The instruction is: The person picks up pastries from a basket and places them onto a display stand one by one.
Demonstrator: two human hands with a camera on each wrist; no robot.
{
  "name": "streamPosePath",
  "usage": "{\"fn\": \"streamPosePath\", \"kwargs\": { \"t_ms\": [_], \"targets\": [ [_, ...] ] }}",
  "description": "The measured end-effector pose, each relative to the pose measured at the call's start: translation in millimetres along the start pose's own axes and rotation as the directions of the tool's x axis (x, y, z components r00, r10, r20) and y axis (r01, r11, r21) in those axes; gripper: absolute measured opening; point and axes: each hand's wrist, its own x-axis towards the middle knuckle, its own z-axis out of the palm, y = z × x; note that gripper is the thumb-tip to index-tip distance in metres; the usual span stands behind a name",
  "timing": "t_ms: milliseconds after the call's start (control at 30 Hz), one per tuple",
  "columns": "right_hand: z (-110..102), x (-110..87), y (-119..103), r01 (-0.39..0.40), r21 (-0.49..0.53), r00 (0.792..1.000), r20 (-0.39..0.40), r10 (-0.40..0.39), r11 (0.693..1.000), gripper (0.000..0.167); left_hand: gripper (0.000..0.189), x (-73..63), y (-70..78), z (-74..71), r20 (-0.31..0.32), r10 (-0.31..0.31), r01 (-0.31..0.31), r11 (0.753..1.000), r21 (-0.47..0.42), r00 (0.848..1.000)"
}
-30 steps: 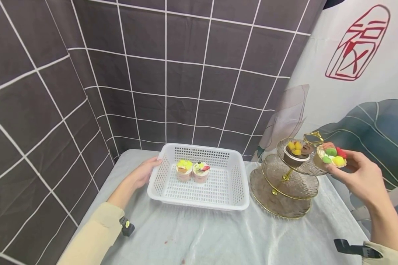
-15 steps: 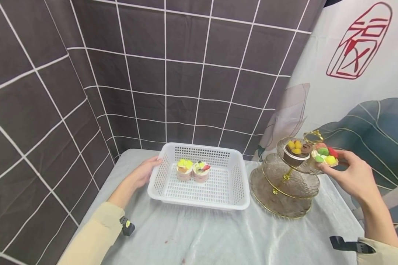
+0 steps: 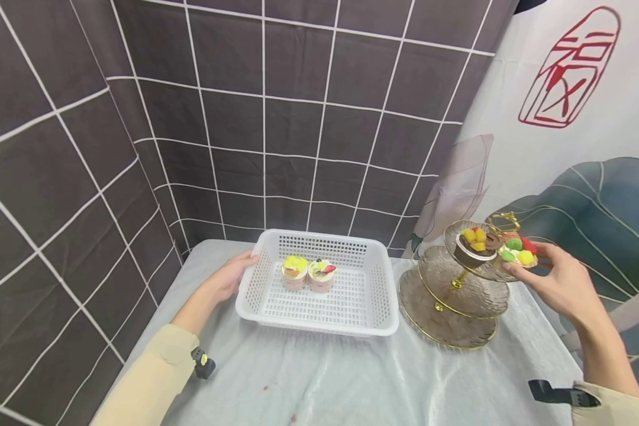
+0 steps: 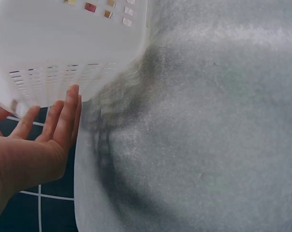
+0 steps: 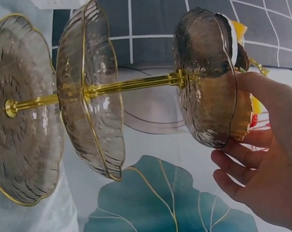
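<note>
Right hand (image 3: 564,285) pinches a tart (image 3: 518,253) at the stand's top tier (image 3: 491,271), beside the cup (image 3: 474,255); left hand (image 3: 231,277) holds the basket (image 3: 319,327). Apparently placing the tart; next likely calls for a gentle release.

On my feed, the left hand (image 4: 37,152) grips the white basket (image 4: 59,43), fingers (image 4: 64,121) against its slotted end, near an edge of the grey surface (image 4: 208,140); beyond that edge shows a dark, white-lined backdrop (image 4: 59,183).
</note>
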Motion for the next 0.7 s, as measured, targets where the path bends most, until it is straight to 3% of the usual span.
{"fn": "streamPosePath", "kwargs": {
  "t_ms": [200,467,567,700],
  "targets": [
    [-4.0,-2.7,-4.2,-0.001,-0.009,1.000,-0.001,0.001,1.000,0.081,0.061,-1.0,0.1,0.3,0.003,0.000,0.000,1.000,-0.011,1.000],
    [-15.1,-6.1,-21.6,0.064,0.017,0.993,-0.100,-0.062,0.998,0.086,0.061,-0.4,1.3,0.1,-0.010,-0.017,0.017,1.000,-0.006,1.000],
    [-17.9,-7.3,-34.4,0.088,0.044,0.985,-0.154,-0.080,0.995,0.085,0.061,-2.2,1.9,-0.4,-0.003,-0.013,0.013,1.000,-0.002,1.000],
    [-19.7,-9.4,-54.6,0.159,0.075,0.959,-0.249,-0.136,0.984,0.082,0.061,-2.9,1.9,0.3,0.007,-0.004,0.004,1.000,0.003,1.000]
  ]
}}
